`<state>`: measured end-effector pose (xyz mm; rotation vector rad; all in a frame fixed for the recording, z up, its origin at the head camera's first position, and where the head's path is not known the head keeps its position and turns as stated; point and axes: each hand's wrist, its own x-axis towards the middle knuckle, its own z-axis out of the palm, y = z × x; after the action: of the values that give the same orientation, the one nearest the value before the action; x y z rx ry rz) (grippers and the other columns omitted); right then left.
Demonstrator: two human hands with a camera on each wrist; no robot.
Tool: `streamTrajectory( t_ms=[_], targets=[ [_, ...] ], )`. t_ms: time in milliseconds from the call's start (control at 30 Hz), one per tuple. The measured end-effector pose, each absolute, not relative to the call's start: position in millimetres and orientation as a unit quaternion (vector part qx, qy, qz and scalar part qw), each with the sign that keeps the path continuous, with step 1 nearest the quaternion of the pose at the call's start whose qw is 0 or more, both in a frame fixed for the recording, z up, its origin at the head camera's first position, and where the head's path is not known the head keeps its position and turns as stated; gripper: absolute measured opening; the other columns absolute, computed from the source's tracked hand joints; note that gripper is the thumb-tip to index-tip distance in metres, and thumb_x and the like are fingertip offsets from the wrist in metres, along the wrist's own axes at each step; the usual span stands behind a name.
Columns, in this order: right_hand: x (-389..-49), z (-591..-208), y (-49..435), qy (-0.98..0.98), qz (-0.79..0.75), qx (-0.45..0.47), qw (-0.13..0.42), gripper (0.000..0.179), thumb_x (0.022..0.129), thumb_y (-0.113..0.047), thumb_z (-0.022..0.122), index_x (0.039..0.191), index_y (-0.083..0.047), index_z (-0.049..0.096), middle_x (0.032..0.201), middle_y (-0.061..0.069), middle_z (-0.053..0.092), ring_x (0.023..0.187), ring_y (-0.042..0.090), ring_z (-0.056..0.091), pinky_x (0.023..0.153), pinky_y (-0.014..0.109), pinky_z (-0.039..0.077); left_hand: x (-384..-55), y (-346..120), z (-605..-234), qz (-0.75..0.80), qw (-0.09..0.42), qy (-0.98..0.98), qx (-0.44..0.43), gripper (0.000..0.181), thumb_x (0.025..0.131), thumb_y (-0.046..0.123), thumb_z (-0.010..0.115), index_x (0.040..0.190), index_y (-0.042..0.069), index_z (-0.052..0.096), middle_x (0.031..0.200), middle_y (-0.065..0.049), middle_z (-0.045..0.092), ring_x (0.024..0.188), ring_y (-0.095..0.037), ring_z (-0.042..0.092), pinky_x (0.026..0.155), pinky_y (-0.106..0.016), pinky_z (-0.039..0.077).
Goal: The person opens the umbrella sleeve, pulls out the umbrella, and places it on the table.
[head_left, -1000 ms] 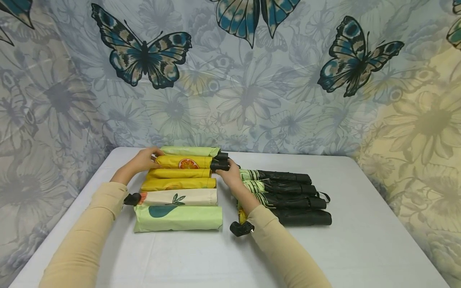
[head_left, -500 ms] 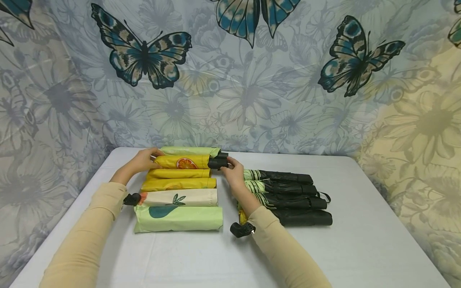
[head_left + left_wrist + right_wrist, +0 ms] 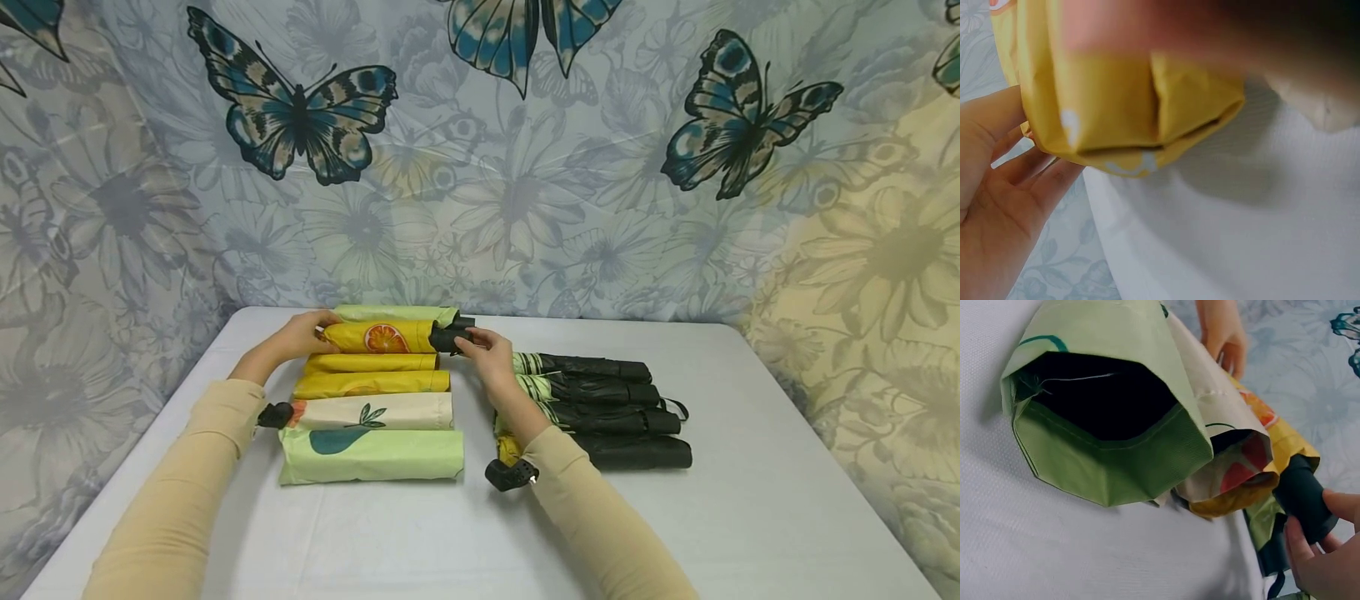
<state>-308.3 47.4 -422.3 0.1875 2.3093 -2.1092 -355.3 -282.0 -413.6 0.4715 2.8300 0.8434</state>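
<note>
Toward the back of the table, a yellow umbrella sleeve (image 3: pixel 352 337) with an orange-slice print lies crosswise. A black folded umbrella (image 3: pixel 446 337) sticks out of its right end. My left hand (image 3: pixel 300 333) holds the sleeve's left end; in the left wrist view its fingers lie against the yellow cloth (image 3: pixel 1110 94), and a blurred part of the hand covers the top. My right hand (image 3: pixel 491 358) pinches the umbrella's black end (image 3: pixel 1304 494), thumb on one side and fingers on the other in the right wrist view.
Nearer me lie yellow sleeves (image 3: pixel 371 383), a cream one (image 3: pixel 412 411) and a light green one (image 3: pixel 405 458), its mouth gaping in the right wrist view. Another green sleeve (image 3: pixel 397 314) lies behind. Several black folded umbrellas (image 3: pixel 600 392) are at right on the white table (image 3: pixel 750 517).
The yellow sleeve and its umbrella have shifted slightly left. My right hand has moved a little right, its fingers now nearer the tip of the black end. The left hand stays put.
</note>
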Motion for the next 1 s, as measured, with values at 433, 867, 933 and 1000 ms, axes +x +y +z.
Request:
streamTrajectory(
  t_ms=[433, 867, 933, 1000],
  targets=[
    [-312, -413, 55, 0.692, -0.718, 0.061, 0.029, 0.048, 0.093, -0.012, 0.066, 0.135, 0.006, 0.052, 0.13, 0.024, 0.059, 0.103, 0.032, 0.069, 0.1, 0.041, 0.055, -352, -285, -416, 0.294, 0.089, 0.939, 0.153, 0.051, 0.09, 0.007, 0.068, 0.135, -0.007, 0.049, 0.132, -0.033, 0.051, 0.117, -0.047, 0.054, 0.098, -0.054, 0.05],
    [-315, -411, 67, 0.673, -0.735, 0.07, 0.035, 0.049, 0.095, -0.014, 0.064, 0.138, 0.004, 0.049, 0.136, 0.022, 0.055, 0.119, 0.037, 0.062, 0.099, 0.036, 0.055, -354, -287, -420, 0.292, 0.1, 0.939, 0.156, 0.05, 0.091, 0.009, 0.067, 0.135, -0.006, 0.05, 0.132, -0.033, 0.051, 0.115, -0.048, 0.056, 0.099, -0.055, 0.051],
    [-316, -411, 71, 0.677, -0.732, 0.07, 0.032, 0.049, 0.096, -0.015, 0.063, 0.138, 0.003, 0.049, 0.136, 0.021, 0.056, 0.118, 0.036, 0.063, 0.098, 0.034, 0.056, -354, -287, -420, 0.288, 0.103, 0.94, 0.154, 0.049, 0.092, 0.009, 0.066, 0.135, -0.007, 0.05, 0.132, -0.034, 0.051, 0.115, -0.049, 0.056, 0.098, -0.055, 0.051],
    [-317, -410, 76, 0.676, -0.732, 0.075, 0.032, 0.049, 0.096, -0.017, 0.063, 0.139, 0.002, 0.049, 0.135, 0.02, 0.056, 0.115, 0.034, 0.064, 0.097, 0.032, 0.056, -355, -287, -420, 0.285, 0.106, 0.94, 0.153, 0.048, 0.092, 0.009, 0.066, 0.135, -0.007, 0.05, 0.133, -0.034, 0.051, 0.115, -0.049, 0.056, 0.098, -0.055, 0.051]
  ],
)
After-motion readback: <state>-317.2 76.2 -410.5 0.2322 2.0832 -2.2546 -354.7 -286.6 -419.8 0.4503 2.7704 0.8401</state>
